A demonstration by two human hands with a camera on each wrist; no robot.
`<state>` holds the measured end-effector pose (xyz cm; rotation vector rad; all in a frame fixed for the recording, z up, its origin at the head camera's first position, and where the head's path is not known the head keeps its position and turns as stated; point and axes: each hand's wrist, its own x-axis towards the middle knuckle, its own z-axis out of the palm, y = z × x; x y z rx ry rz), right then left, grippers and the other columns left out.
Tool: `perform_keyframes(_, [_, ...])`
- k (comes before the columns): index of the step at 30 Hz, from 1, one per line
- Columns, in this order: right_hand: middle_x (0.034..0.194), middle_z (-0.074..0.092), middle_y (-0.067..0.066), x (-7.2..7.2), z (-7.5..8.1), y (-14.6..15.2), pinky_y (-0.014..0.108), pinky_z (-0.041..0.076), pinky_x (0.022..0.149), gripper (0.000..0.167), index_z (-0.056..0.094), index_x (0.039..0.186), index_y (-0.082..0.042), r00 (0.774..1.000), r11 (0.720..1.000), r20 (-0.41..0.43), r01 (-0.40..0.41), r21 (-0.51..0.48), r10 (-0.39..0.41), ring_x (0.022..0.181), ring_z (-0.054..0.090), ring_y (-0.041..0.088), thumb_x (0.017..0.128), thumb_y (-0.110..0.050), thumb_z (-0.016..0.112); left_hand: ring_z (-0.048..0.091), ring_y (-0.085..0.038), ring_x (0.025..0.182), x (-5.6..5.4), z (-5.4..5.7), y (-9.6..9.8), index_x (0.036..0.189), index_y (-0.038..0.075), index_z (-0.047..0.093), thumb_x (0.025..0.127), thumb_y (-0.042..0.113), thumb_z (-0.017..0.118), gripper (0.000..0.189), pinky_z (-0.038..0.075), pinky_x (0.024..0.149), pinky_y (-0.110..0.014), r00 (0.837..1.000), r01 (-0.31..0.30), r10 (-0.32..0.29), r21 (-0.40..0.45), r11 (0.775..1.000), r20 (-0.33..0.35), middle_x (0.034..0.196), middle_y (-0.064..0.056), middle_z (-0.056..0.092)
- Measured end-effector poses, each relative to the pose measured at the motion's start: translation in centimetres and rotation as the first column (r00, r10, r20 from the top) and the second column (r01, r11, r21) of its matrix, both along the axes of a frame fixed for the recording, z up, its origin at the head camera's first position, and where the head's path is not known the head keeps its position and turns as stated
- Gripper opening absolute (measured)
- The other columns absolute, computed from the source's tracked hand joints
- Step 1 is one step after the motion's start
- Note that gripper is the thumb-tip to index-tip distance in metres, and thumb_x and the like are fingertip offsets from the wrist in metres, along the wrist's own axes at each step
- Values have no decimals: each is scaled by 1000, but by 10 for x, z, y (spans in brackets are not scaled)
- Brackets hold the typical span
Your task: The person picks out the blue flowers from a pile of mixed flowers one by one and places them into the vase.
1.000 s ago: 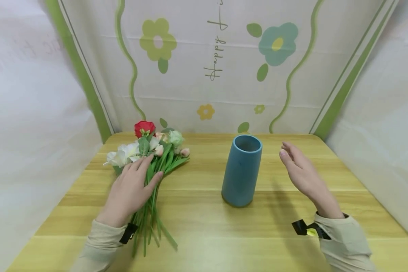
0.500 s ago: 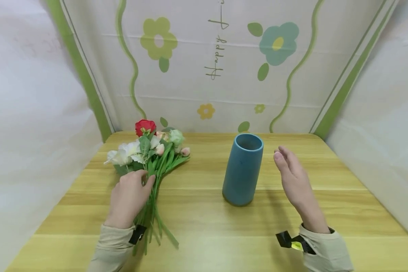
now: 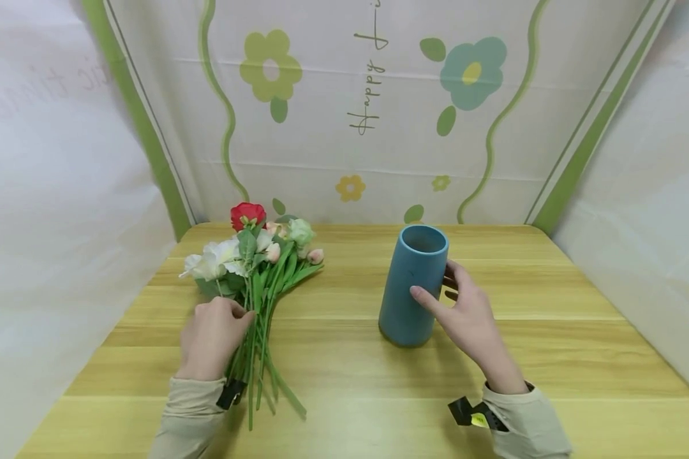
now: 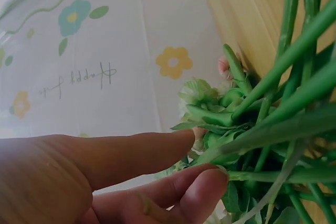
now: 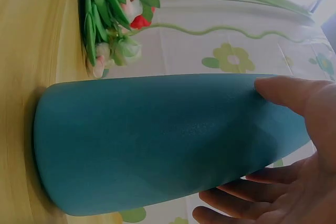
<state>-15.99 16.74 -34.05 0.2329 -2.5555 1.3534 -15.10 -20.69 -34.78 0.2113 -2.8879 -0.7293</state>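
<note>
A bunch of flowers [image 3: 264, 248] with long green stems lies on the left of the table, with red, white, pink and pale green heads. My left hand [image 3: 215, 335] is over the stems, its thumb and curled fingers pinching at a flower stem [image 4: 262, 176] just below the white blooms. Right of centre a blue vase [image 3: 407, 299] stands upright, its round mouth facing up. My right hand [image 3: 473, 319] holds the vase from its right side, thumb across the front and the other fingers behind. In the right wrist view the thumb [image 5: 289, 93] lies on its upper wall.
The wooden table [image 3: 344, 382] ends at a white cloth backdrop [image 3: 321, 127] printed with flowers. White cloth also hangs at the left and right sides. Dark straps [image 3: 476, 413] sit at both wrists.
My right hand has moved left from beside the vase and taken hold of it. My left hand has drawn back down the stems, its spread fingers curling into a pinch.
</note>
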Motion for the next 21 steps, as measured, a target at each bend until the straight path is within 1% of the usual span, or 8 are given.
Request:
perform_keyframes(1, [142,46,21,0,0,-1,55,39,101,86,32,148,2,1000,1000,-5,3,3,-3,126,47,39,89,-47,71,55,-19,59,0,-1,1,84,15,78,89,29,71,17,40,44,-36,1000,3,-3,3,1000,12,87,-10,70])
perform_keyframes(3, [141,46,21,0,-1,-1,55,40,100,86,33,147,2,1000,1000,-16,9,7,-9,125,48,39,88,-45,72,56,-18,58,-2,-2,1,85,14,78,89,28,72,16,41,44,-36,1000,13,-13,2,1000,24,90,-12,71])
perform_keyframes(5, [141,47,21,0,-1,-2,55,40,100,86,33,147,2,1000,1000,-24,12,7,-12,124,49,39,87,-45,74,56,-18,57,-4,-4,2,84,13,78,88,28,72,16,42,45,-36,999,22,-22,4,1000,30,89,-13,70])
perform_keyframes(10, [139,48,20,-3,-1,-3,53,43,98,86,34,147,2,999,1000,-33,13,6,-13,123,50,38,86,-45,74,57,-18,58,-8,-9,-1,83,11,77,87,25,74,15,45,47,-36,999,45,-45,5,999,27,87,-13,71])
perform_keyframes(17, [138,49,20,-3,-6,-4,53,46,94,89,34,146,1,999,1000,-49,19,0,-19,121,51,38,84,-45,77,56,-19,59,-7,-11,-4,78,9,75,87,20,73,14,45,50,-38,996,88,-89,32,996,25,82,-11,69])
perform_keyframes(21, [138,49,20,-3,-9,-5,52,47,92,90,35,146,1,997,1000,-75,22,10,-21,120,52,38,82,-43,80,55,-19,60,-6,-11,-3,78,10,75,88,20,73,15,43,52,-37,996,80,-82,61,995,29,79,-8,68])
